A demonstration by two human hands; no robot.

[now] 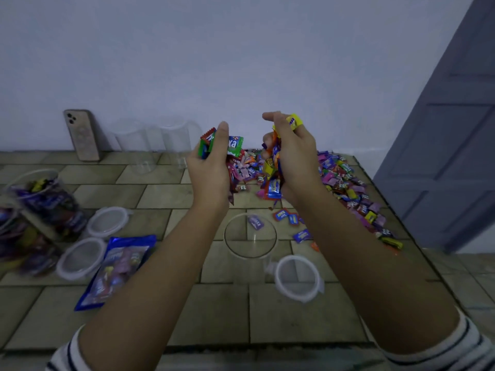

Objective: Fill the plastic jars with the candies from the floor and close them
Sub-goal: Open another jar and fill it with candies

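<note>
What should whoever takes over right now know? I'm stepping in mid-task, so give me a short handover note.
Left hand: grips a handful of candies.
Right hand: the same.
Both are raised by the open jar, which seems to hold one candy; its lid lies on the floor beside it.
Candy pile: on the floor, at right.
Done: a filled jar at left, blurred, with no lid visible on it; two loose lids lie near it.
Left: fill this jar and the two empty jars by the wall, then close all.
</note>
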